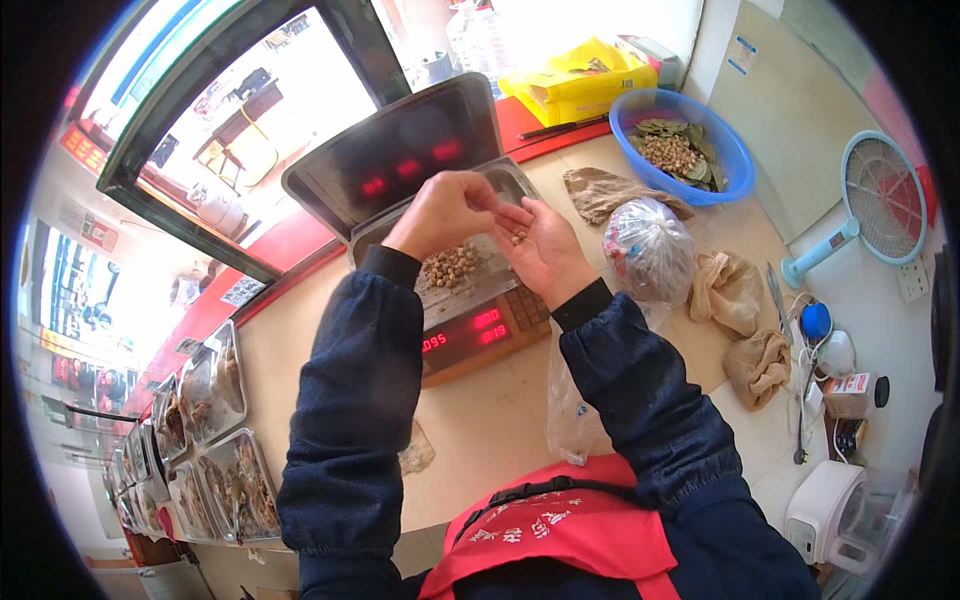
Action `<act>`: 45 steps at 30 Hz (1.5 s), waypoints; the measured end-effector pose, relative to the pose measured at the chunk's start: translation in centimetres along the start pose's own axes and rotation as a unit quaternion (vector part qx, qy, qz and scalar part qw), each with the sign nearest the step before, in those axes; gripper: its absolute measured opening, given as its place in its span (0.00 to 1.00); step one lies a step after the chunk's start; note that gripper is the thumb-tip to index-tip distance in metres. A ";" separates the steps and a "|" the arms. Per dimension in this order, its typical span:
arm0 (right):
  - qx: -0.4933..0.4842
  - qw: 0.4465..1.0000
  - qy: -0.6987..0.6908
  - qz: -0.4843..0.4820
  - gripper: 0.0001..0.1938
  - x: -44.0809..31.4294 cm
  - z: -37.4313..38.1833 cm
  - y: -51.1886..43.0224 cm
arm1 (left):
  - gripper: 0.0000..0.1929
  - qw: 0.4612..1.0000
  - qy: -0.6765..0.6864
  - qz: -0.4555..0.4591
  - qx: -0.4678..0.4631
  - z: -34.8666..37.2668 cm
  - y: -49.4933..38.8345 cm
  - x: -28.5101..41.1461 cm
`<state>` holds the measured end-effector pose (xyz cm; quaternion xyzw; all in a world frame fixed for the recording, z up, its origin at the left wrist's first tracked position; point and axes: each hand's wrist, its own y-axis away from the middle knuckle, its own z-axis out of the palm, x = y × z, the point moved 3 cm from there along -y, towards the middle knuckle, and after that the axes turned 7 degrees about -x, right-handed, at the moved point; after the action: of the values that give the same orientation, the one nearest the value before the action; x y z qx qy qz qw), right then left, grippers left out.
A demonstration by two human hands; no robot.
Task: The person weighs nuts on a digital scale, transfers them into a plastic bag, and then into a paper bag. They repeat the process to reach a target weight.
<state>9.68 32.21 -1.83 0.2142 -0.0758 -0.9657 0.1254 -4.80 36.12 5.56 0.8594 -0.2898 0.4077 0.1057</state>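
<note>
Both of my hands are over the steel pan (487, 281) of a digital price scale (480, 337) with red digits. My right hand (547, 244) is cupped palm up, with a few round tan spice pods (518, 238) lying in it. Its fingertips meet those of my left hand (446, 214), whose fingers are curled; whether anything is pinched there is hidden. Beneath my hands, a small heap of the same kind of pods (451, 268) rests in the pan. The upright metal lid (405, 150) behind the pan reflects red digits.
At the back right, a blue plastic basin (739, 169) holds pods and dried leaves. Nearby are a yellow bag (577, 86), a knotted plastic bag (651, 244) and cloth pouches (726, 292). Trays of dried goods (238, 480) line the left; a mosquito swatter (825, 247) leans at right.
</note>
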 end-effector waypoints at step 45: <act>0.030 0.996 -0.081 0.028 0.15 -0.9 -1.3 -0.1 | 0.18 0.955 -0.274 0.022 -0.113 1.8 2.8 -3.7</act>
<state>11.02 32.46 -2.65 0.1367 -0.1205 -0.9734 0.1390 -7.12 34.68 1.40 0.9139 -0.3706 0.1238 0.1099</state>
